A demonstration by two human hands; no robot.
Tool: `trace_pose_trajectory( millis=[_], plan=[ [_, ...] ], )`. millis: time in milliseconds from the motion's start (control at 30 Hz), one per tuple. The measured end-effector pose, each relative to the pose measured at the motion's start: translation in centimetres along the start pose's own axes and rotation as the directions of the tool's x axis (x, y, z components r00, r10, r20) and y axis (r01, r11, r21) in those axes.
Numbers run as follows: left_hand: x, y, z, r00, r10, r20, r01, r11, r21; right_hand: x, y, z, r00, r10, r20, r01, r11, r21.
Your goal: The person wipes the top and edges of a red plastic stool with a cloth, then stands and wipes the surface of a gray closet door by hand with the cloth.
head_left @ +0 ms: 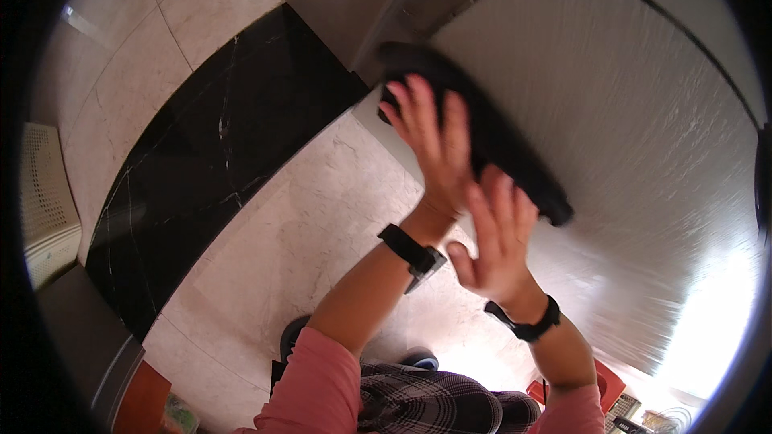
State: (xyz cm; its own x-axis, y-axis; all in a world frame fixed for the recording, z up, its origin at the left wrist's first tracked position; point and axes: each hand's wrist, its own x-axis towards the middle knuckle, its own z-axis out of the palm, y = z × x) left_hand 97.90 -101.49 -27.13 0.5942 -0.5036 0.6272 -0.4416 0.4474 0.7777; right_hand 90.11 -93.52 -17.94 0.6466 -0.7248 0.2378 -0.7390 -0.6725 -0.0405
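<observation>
A long, dark, blurred black object (518, 150) lies slantwise along the edge of a grey brushed-metal panel (603, 102); its exact kind cannot be told. My left hand (431, 138) is spread over its upper part, fingers apart, with the black showing between them. Lower down, my right hand (497, 235) has its fingers extended and its fingertips at the black object's lower edge, the thumb held out to the side. Motion blurs both hands, and no grip around the object is visible. A black band circles each wrist.
Left of my arms runs a black marble slab (199, 157) with white veins, bordered by pale floor tiles (313, 211). A perforated cream plastic basket (45, 187) stands at the far left. Near my right elbow is a red plastic object (609, 386). Bright glare covers the panel's lower right.
</observation>
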Motion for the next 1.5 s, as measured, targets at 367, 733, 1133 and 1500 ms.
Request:
trace_pose_trajectory(
  millis=[367, 733, 1133, 1500],
  plan=[
    [-12.4, -4.2, -3.6, 0.757, -0.543, 0.363, 0.568, 0.822, 0.045, -1.3, 0.7, 5.9, 0.974, -0.027, 0.226, 0.004, 0.995, 0.101],
    [-25.7, 11.3, -2.9, 0.548, -0.324, 0.771, 0.53, 0.848, -0.021, -21.6, 4.5, -3.8, 0.759, 0.293, 0.582, -0.192, 0.954, -0.23],
    [-4.1, 18.0, 1.0, 0.909, 0.315, 0.273, -0.267, 0.943, -0.201, -13.6, 1.8, -12.4, 0.968, 0.204, -0.144, -0.236, 0.935, -0.265],
    [-15.1, 1.3, -2.0, 0.908, 0.168, 0.383, -0.137, 0.985, -0.106, -11.9, 1.3, 2.1, 0.788, 0.427, 0.443, -0.341, 0.902, -0.263]
  ],
)
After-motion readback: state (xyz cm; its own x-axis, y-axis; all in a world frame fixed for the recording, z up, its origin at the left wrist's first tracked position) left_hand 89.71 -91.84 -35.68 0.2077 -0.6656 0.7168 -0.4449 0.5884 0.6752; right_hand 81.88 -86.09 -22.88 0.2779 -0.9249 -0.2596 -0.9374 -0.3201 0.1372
